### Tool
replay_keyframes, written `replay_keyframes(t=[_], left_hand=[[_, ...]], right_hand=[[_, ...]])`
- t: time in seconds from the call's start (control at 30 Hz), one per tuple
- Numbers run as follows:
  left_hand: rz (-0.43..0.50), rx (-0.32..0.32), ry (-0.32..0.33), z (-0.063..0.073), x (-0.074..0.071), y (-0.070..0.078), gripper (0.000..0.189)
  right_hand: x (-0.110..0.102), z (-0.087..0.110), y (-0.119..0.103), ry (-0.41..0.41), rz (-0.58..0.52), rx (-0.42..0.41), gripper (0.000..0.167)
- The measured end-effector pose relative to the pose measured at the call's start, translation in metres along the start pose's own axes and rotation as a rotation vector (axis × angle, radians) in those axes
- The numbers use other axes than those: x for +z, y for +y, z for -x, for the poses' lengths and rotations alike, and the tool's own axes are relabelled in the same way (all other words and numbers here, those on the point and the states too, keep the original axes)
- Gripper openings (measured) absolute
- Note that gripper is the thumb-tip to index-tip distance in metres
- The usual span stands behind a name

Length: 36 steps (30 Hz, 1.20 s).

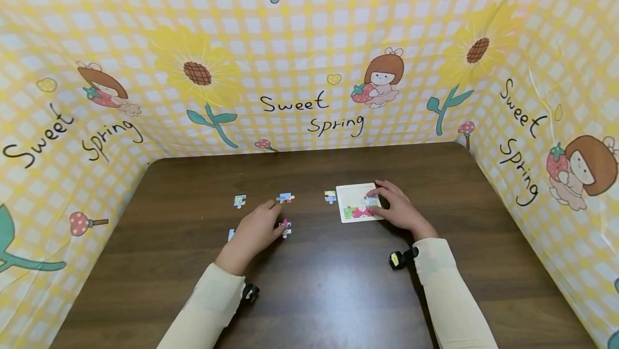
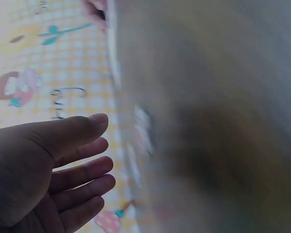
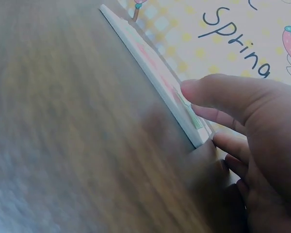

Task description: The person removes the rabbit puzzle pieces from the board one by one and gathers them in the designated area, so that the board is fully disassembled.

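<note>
In the head view my left hand (image 1: 254, 232) is over the left-middle of the table, among loose jigsaw pieces. Its thumb tip appears beside a pink-and-purple piece (image 1: 286, 226), and its fingertips are near a blue-and-red piece (image 1: 286, 198). The left wrist view has that hand (image 2: 63, 170) with fingers apart and nothing between thumb and fingers. My right hand (image 1: 398, 206) rests at the right side of a white puzzle tray (image 1: 348, 189), thumb and fingertips over the pictured pieces (image 1: 360, 212) inside. From the right wrist, the thumb (image 3: 208, 92) lies over the tray (image 3: 150, 77).
One piece (image 1: 330, 197) lies against the tray's left edge. Another piece (image 1: 239, 201) is at the far left, and one (image 1: 231, 234) is partly behind the left hand. The brown table (image 1: 309, 166) ends at a yellow checked cloth (image 1: 290, 58).
</note>
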State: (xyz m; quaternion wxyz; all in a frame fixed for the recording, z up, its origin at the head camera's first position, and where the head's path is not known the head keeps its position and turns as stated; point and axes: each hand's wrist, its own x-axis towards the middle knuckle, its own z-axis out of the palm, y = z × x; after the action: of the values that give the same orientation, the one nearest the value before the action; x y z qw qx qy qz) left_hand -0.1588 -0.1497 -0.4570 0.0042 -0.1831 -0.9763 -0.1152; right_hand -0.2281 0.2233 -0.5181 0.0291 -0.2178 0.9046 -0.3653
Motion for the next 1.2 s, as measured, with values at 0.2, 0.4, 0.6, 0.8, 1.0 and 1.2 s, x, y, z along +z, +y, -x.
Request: replay_keyframes(t=[0.2, 0.4, 0.6, 0.8, 1.0, 1.2], left_hand=[[0.087, 0.018, 0.003, -0.023, -0.004, 0.037, 0.039], [0.155, 0.084, -0.019, -0.054, 0.01, 0.082, 0.049], [0.164, 0.111, -0.069, -0.086, 0.031, 0.12, 0.06], [0.201, 0.088, -0.069, -0.115, 0.059, 0.133, 0.064], [0.229, 0.029, -0.097, -0.125, 0.077, 0.13, 0.064], [0.218, 0.045, -0.083, -0.131, 0.082, 0.13, 0.055]], right_hand=[[-0.004, 0.002, 0.005, -0.02, -0.022, -0.023, 0.045], [-0.013, 0.008, 0.01, -0.044, -0.103, -0.01, 0.051], [-0.016, 0.006, 0.013, -0.119, -0.064, -0.067, 0.062], [-0.019, 0.005, 0.011, -0.155, -0.077, -0.061, 0.072], [-0.018, 0.005, 0.01, -0.184, -0.072, -0.064, 0.073], [-0.021, 0.005, 0.014, -0.171, -0.071, -0.056, 0.073]])
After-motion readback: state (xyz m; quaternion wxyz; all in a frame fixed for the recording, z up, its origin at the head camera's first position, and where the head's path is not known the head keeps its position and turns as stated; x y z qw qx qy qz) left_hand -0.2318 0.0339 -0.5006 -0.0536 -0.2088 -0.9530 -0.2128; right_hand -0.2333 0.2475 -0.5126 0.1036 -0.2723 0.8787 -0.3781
